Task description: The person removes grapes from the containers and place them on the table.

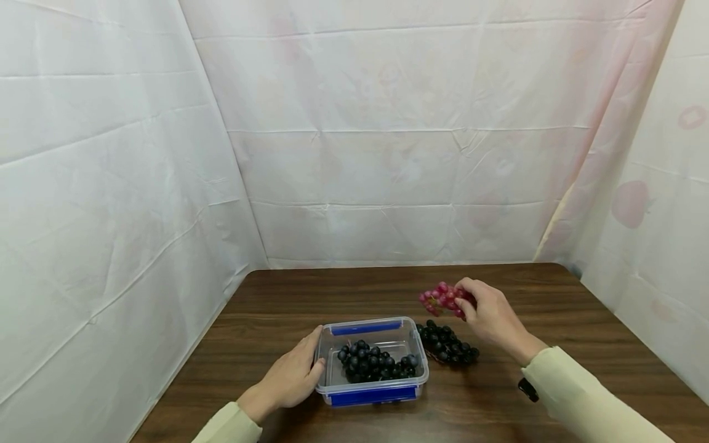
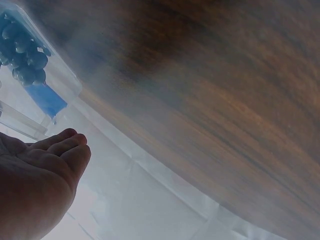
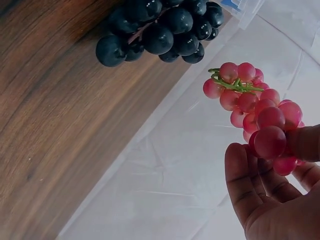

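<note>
My right hand (image 1: 492,314) holds a bunch of red grapes (image 1: 441,298) by one end, raised over the table just behind a bunch of black grapes. In the right wrist view the red grapes (image 3: 260,107) hang between thumb and fingers, a green stem showing. My left hand (image 1: 296,371) rests with straight fingers against the left side of a clear plastic container (image 1: 372,395) with blue clips. Inside that container lies one bunch of black grapes (image 1: 368,363). Another black bunch (image 1: 447,344) lies on the table, against or close to the container's right side.
The dark wooden table (image 1: 266,307) has rounded far corners. White cloth sheets (image 1: 354,154) hang behind it and along both sides, the right one printed with faint fruit shapes. A dark wristband (image 1: 528,389) sits at the right sleeve.
</note>
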### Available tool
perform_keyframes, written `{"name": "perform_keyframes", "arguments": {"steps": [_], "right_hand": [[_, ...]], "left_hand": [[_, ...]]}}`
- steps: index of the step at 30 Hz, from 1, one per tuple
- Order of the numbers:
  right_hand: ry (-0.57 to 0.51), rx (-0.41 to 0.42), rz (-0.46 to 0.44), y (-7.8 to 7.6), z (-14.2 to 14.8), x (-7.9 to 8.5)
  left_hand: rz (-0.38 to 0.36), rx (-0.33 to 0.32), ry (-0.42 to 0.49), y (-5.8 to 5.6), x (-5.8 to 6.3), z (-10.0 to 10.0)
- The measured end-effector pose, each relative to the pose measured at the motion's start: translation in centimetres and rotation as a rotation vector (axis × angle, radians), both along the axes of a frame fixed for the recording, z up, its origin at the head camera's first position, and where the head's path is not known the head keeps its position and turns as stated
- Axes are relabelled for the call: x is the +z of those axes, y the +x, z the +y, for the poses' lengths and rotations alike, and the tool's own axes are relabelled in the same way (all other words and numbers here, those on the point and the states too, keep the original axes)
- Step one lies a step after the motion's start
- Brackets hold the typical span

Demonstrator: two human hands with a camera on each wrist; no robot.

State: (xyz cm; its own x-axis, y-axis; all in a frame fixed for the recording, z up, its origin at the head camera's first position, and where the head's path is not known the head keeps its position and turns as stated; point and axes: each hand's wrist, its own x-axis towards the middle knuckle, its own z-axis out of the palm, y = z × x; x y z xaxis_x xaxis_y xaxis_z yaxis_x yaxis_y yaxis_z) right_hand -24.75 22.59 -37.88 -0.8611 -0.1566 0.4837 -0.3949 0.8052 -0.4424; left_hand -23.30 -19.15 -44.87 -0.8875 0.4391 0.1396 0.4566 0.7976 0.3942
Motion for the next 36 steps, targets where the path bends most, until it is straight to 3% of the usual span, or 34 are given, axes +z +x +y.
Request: {"name": "perform_keyframes", "arguments": {"steps": [36], "right_hand": [[0.043, -0.062, -0.038, -0.8, 3.1, -1.7]], "left_hand": [[-0.012, 0.004, -0.007, -0.1, -0.1, -0.1]]}}
